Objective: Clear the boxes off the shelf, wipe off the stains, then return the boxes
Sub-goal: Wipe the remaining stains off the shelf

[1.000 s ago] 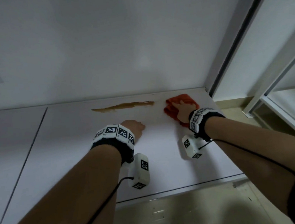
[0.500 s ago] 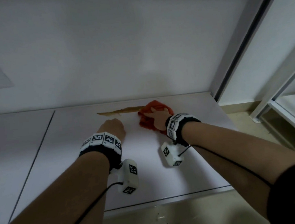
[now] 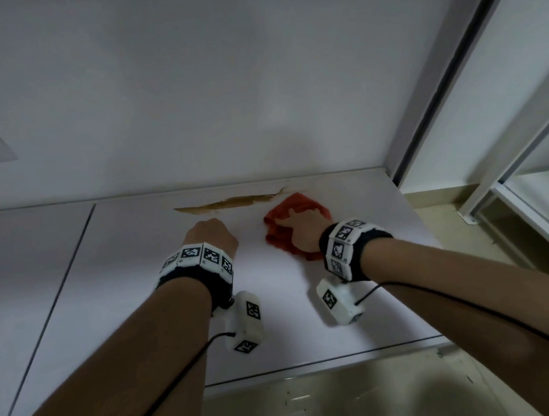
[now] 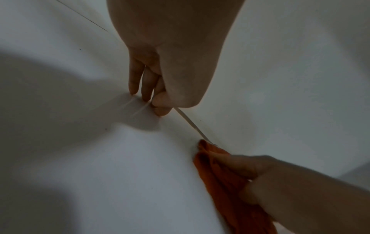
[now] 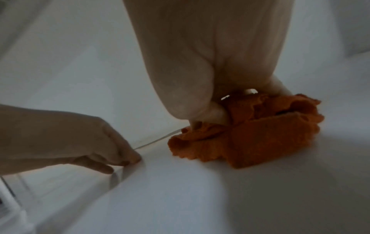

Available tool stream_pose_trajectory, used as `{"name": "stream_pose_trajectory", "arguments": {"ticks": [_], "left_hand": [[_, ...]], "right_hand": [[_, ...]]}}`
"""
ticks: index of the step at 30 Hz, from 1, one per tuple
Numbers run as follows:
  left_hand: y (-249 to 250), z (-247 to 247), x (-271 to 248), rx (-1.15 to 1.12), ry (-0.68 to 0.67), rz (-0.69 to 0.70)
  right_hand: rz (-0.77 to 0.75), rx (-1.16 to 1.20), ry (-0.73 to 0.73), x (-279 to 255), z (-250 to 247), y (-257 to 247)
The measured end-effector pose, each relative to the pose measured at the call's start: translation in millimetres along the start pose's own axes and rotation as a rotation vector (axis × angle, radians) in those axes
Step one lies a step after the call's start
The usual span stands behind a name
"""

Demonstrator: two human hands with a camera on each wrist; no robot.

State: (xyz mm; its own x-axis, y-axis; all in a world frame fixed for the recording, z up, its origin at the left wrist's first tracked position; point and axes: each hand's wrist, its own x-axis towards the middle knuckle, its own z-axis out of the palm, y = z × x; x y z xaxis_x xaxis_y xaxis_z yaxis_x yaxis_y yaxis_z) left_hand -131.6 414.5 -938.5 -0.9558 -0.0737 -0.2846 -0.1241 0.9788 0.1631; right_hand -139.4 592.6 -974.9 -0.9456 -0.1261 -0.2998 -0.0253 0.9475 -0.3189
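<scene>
Lay bare of boxes, the white shelf [image 3: 307, 303]; none in view. Ran left to right along the back edge, the brown stain [image 3: 230, 202], its right end just up and left of the cloth [image 3: 279, 219]. Pressed down on the bunched cloth, the right hand [image 3: 302, 227], thumb and fingers curled into it, nearer the stain's right end. Braced on fingertips beside the stain's left part, the left hand [image 3: 210, 234], loosely bent, holding nothing.

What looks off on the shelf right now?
A long brown stain streaks the white shelf near the back wall, unwiped. The right hand presses an orange cloth beside its right end.
</scene>
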Motion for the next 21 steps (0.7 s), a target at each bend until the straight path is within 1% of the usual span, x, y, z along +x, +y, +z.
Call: {"name": "stream_pose_trajectory", "arguments": {"ticks": [2,7,10,12,14,17,19,20,21], "left_hand": [[3,0,-2,-0.012,0.023,-0.007],[2,7,8,-0.036,0.013,0.007],[-1,10,13,-0.007,0.024,0.035],[-5,10,14,0.008,0.013,0.048],[-6,8,13,0.002,-0.002,0.057],[-5,7,11,-0.015,-0.015,0.051],[-4,5,10,-0.023,-0.014,0.046],[-3,4,10,-0.027,-0.008,0.042],[-2,3,10,-0.037,-0.002,0.038]], "right_hand": [[-0.043,-0.066,-0.061,11,4,-11],[-0.049,-0.218,0.039,46,0,-21],[-0.011,-0.229,0.051,70,-3,-17],[-0.012,-0.251,0.091,78,-9,-9],[-0.019,-0.315,0.144,79,-19,2],[0.082,-0.292,0.136,69,-30,21],[0.122,-0.284,0.136,63,-32,28],[0.122,-0.277,0.147,58,-32,29],[0.089,-0.279,0.177,55,-32,29]]}}
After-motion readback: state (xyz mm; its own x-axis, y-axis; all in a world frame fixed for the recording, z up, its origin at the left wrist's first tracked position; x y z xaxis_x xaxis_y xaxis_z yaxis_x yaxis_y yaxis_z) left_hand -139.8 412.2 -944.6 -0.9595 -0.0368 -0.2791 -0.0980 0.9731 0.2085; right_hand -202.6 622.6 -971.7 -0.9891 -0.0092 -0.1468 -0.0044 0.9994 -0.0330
